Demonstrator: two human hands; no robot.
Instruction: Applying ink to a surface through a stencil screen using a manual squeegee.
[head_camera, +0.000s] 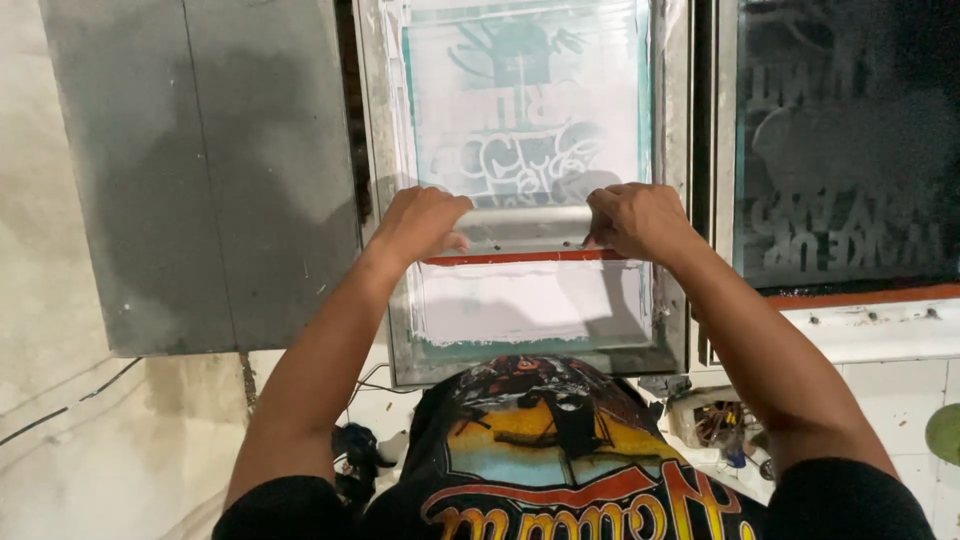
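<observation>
Squeegee, lying across the middle of the screen frame: I am gripping it with left hand and right hand, fingers curled closed around its ends, keeping pressure even and the red blade level.

A rectangular printing screen with white mesh and teal design lies at centre. A second dark screen with pale design stands at right.

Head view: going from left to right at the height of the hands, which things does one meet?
Grey flat panel → left hand → squeegee with metal handle and red blade → right hand → dark mesh printing screen.
</observation>
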